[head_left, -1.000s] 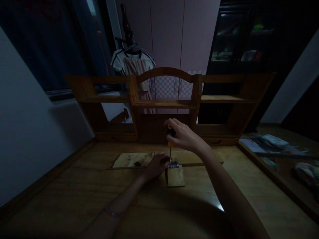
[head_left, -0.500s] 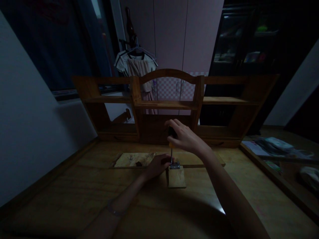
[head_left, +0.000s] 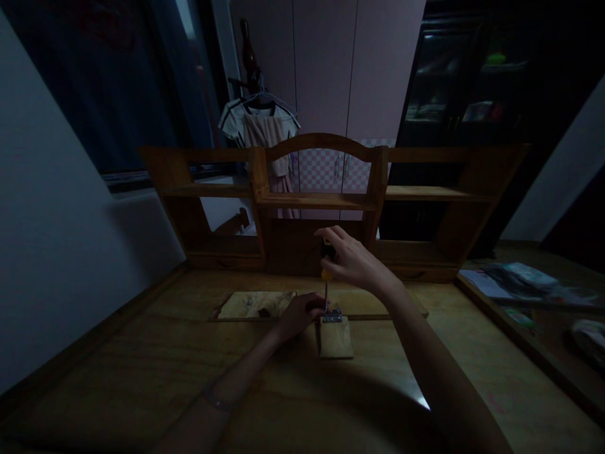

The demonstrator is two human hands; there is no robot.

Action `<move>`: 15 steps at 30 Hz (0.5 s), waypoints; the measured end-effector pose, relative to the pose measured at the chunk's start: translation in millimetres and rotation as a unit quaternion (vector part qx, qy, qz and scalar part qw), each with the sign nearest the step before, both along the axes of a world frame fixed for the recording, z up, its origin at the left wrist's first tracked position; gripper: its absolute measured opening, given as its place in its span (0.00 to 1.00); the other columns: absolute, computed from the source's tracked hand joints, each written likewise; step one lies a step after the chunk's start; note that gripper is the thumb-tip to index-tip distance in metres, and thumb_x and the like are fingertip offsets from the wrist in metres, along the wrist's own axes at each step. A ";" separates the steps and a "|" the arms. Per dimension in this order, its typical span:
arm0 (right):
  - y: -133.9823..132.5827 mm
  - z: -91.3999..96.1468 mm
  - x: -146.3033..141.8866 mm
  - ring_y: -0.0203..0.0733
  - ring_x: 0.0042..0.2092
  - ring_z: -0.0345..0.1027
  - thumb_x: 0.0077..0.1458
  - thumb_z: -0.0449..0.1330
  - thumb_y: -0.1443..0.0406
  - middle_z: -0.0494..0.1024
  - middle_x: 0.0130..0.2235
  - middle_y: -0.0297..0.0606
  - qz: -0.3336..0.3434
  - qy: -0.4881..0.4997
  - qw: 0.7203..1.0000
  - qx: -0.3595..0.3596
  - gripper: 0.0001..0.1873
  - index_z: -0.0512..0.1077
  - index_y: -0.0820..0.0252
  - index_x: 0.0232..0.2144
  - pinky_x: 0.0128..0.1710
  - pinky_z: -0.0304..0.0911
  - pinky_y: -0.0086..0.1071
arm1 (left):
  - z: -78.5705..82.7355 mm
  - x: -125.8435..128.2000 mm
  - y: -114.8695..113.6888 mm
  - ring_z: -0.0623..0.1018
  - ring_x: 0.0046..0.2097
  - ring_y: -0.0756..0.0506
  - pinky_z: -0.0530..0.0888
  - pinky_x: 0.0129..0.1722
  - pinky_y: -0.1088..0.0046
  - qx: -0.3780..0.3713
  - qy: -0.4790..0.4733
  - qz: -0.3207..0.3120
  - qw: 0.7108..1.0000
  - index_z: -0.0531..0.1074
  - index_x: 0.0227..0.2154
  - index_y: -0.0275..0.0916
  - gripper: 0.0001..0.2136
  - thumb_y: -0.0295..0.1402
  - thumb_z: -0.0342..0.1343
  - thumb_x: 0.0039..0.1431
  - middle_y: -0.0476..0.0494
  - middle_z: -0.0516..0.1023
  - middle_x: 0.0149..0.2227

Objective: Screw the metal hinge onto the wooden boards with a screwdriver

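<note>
My right hand (head_left: 352, 258) is closed around the black and yellow handle of a screwdriver (head_left: 327, 270), its shaft pointing almost straight down. The tip meets a small metal hinge (head_left: 333, 316), at its left part. That hinge lies across the joint between a long flat board (head_left: 368, 302) and a small square wooden block (head_left: 336, 340). Beside the tip, my left hand (head_left: 299, 314) rests low over the long board with thumb and fingers curled together. What its fingertips pinch is too dark and small to make out.
The boards lie on a wooden desk (head_left: 155, 372). Along its back stands a wooden shelf unit (head_left: 319, 200). A pale, dark-stained piece (head_left: 250, 304) forms the long board's left part. Plastic-wrapped items (head_left: 524, 277) lie at the right, beyond a raised wooden edge (head_left: 515, 340).
The screwdriver stays upright on the hinge, and my right hand's grip on its handle has turned slightly. My left hand holds its place. The whole view has shifted a little.
</note>
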State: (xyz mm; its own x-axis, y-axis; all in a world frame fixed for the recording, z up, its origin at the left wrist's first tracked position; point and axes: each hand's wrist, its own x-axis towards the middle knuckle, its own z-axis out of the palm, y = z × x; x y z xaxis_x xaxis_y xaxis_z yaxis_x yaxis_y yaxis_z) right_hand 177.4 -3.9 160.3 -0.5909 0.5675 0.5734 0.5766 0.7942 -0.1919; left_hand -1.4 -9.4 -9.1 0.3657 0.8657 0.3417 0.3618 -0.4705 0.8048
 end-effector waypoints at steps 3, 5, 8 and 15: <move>-0.6 -0.4 -0.4 0.43 0.43 0.67 0.58 0.59 0.66 0.65 0.53 0.40 -0.009 -0.007 1.000 0.008 0.25 0.60 0.53 0.57 0.44 0.61 0.34 | -1.3 -1.2 0.8 0.78 0.41 0.47 0.73 0.46 0.71 0.003 0.006 0.012 1.000 0.76 0.38 0.39 0.08 0.27 0.56 0.56 0.48 0.80 0.39; 0.5 -1.3 -1.0 0.42 0.40 0.67 0.61 0.59 0.61 0.67 0.50 0.39 -0.031 -0.009 0.999 0.023 0.21 0.62 0.53 0.55 0.41 0.60 0.34 | -3.4 -1.7 1.7 0.78 0.41 0.47 0.72 0.46 0.72 0.011 0.008 0.017 1.000 0.76 0.38 0.39 0.08 0.27 0.57 0.55 0.49 0.80 0.38; 2.8 -2.2 -1.5 0.40 0.36 0.67 0.64 0.59 0.59 0.68 0.47 0.37 -0.048 -0.008 0.998 0.033 0.15 0.64 0.54 0.51 0.38 0.60 0.33 | -4.9 -1.6 2.2 0.78 0.41 0.47 0.72 0.45 0.73 0.017 0.009 0.023 1.000 0.76 0.38 0.40 0.08 0.26 0.58 0.54 0.49 0.80 0.38; -1.7 -0.2 -1.8 0.43 0.43 0.67 0.58 0.58 0.69 0.65 0.51 0.39 -0.004 0.008 1.000 0.020 0.23 0.60 0.56 0.55 0.47 0.61 0.35 | 2.0 0.4 -2.0 0.78 0.39 0.48 0.72 0.43 0.74 0.017 -0.011 0.026 0.999 0.76 0.36 0.39 0.08 0.24 0.59 0.53 0.48 0.80 0.37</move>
State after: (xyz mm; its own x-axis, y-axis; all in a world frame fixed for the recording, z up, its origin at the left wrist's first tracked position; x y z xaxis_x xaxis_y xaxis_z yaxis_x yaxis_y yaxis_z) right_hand 175.6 -5.5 160.1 -0.5769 0.5491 0.6047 0.5800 0.7967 -0.1701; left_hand -1.0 -11.4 -7.1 0.3123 0.8716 0.3779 0.3697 -0.4779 0.7968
